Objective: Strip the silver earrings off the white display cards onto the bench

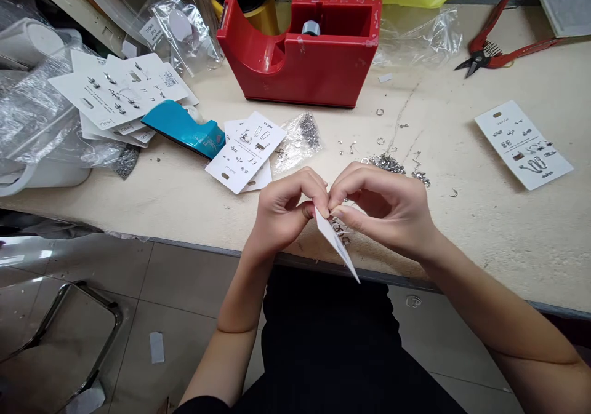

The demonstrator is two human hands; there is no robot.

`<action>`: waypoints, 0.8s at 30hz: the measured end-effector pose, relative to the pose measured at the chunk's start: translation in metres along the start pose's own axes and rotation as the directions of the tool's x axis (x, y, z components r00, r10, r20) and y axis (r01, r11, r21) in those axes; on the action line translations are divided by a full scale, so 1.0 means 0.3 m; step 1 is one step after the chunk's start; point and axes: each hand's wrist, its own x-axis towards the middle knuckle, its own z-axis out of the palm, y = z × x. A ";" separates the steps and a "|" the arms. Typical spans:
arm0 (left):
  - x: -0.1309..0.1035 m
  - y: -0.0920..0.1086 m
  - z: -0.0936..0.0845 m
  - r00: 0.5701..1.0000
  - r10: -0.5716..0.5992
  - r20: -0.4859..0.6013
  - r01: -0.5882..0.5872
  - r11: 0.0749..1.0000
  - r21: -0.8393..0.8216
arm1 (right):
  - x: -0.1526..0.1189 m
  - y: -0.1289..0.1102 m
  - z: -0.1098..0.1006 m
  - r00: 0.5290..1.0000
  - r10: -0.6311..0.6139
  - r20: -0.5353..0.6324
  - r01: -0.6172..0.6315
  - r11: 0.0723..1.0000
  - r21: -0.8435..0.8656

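Note:
Near the table's front edge, my left hand (290, 208) pinches a white earring card (339, 248) by its upper edge. The card is tilted and seen almost edge-on. Metal hoops (340, 232) show on its right side, just under my right hand (383, 208). My right thumb and forefinger are pressed together at the card's top, meeting the left fingertips; whatever they pinch is too small to make out. Just beyond my right hand lies a pile of small silver earrings (388, 163). A small clear bag (300, 137) of tiny metal parts lies beyond my left hand.
A red tape dispenser (309, 63) stands at the back, a teal tape dispenser (184, 128) to the left. Filled jewelry cards (120, 88) are stacked at left, more cards (244, 152) nearer; another card (524, 144) lies right. Red-handled cutters (484, 54) rest at back right.

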 end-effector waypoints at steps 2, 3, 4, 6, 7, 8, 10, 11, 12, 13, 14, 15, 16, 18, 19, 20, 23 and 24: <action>-0.001 0.000 0.001 1.000 -0.011 -0.011 0.011 1.000 -0.011 | 0.002 0.001 0.004 1.000 -0.012 -0.015 0.012 1.000 0.016; 0.000 -0.001 0.001 1.000 -0.011 -0.014 0.011 1.000 -0.020 | 0.003 0.001 0.005 1.000 -0.011 -0.021 0.011 1.000 0.024; 0.001 -0.002 -0.001 1.000 -0.004 -0.015 0.004 1.000 -0.031 | 0.003 0.000 0.004 1.000 -0.004 -0.022 0.005 1.000 0.031; 0.005 -0.004 -0.005 1.000 0.018 -0.004 -0.018 0.999 -0.043 | 0.003 -0.004 -0.004 1.000 0.016 -0.008 -0.016 0.999 0.031; 0.007 -0.005 -0.008 0.999 0.034 0.012 -0.033 0.999 -0.044 | 0.001 -0.007 -0.009 1.000 0.022 0.003 -0.022 1.000 0.020; 0.010 -0.005 -0.010 0.998 0.048 0.030 -0.047 0.998 -0.037 | 0.000 -0.010 -0.015 1.000 0.022 0.012 -0.022 1.000 -0.002; 0.015 -0.004 -0.015 0.995 0.072 0.065 -0.072 0.997 -0.003 | -0.003 -0.016 -0.026 1.000 0.008 0.023 -0.006 0.997 -0.073; 0.018 -0.002 -0.016 0.993 0.084 0.082 -0.085 0.996 0.014 | -0.005 -0.019 -0.030 1.000 -0.004 0.027 0.007 0.994 -0.113; 0.020 -0.001 -0.017 0.991 0.094 0.099 -0.097 0.995 0.025 | -0.006 -0.021 -0.033 0.999 -0.014 0.033 0.019 0.989 -0.148; 0.021 0.001 -0.017 0.988 0.101 0.115 -0.106 0.994 0.030 | -0.006 -0.024 -0.035 0.999 -0.021 0.044 0.028 0.984 -0.174; 0.022 0.002 -0.017 0.986 0.109 0.130 -0.113 0.993 0.027 | -0.006 -0.026 -0.035 0.998 -0.023 0.057 0.034 0.981 -0.191; 0.022 0.003 -0.017 0.983 0.112 0.146 -0.116 0.993 0.019 | -0.005 -0.027 -0.035 0.997 -0.026 0.071 0.039 0.979 -0.200; 0.021 0.004 -0.017 0.982 0.109 0.156 -0.111 0.994 0.010 | -0.004 -0.029 -0.034 0.996 -0.031 0.084 0.048 0.977 -0.206; 0.020 0.005 -0.016 0.982 0.088 0.168 -0.089 0.996 -0.002 | -0.001 -0.031 -0.033 0.993 -0.060 0.102 0.081 0.972 -0.222; 0.019 0.005 -0.016 0.983 0.076 0.167 -0.075 0.997 -0.008 | 0.000 -0.031 -0.033 0.991 -0.080 0.104 0.102 0.967 -0.233; 0.018 0.005 -0.015 0.985 0.063 0.164 -0.061 0.998 -0.017 | 0.001 -0.031 -0.034 0.990 -0.096 0.104 0.119 0.962 -0.245; 0.015 0.006 -0.015 0.988 0.040 0.150 -0.035 0.999 -0.039 | 0.004 -0.030 -0.041 0.988 -0.116 0.100 0.139 0.953 -0.270; 0.015 0.007 -0.016 0.988 0.040 0.149 -0.034 0.999 -0.041 | 0.004 -0.030 -0.045 0.987 -0.123 0.100 0.146 0.951 -0.272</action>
